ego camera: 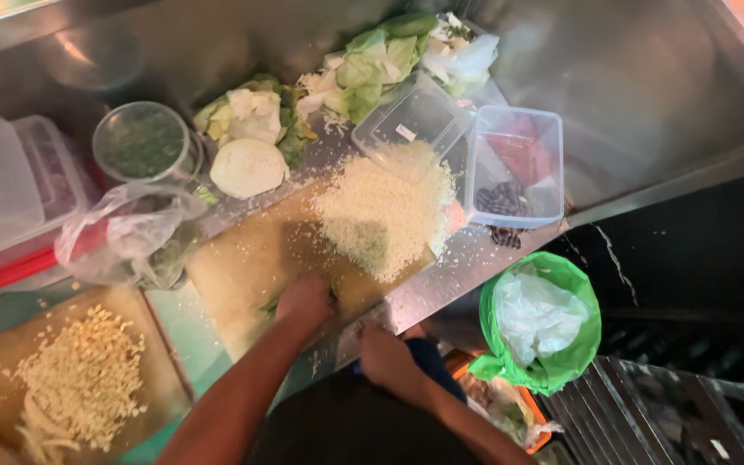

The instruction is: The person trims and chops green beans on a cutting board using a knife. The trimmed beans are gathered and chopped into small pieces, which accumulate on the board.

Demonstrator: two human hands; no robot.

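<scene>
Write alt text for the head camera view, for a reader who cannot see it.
Seen from above, a person's left hand presses on a wooden cutting board bearing a heap of finely chopped cabbage, while the right hand sits at the steel counter's edge. Cabbage pieces, clear plastic containers and a green-lined bin surround the board.

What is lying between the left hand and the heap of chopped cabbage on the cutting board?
In the head view, only bare cutting board with a few scattered shreds lies between the left hand and the chopped cabbage heap.
</scene>
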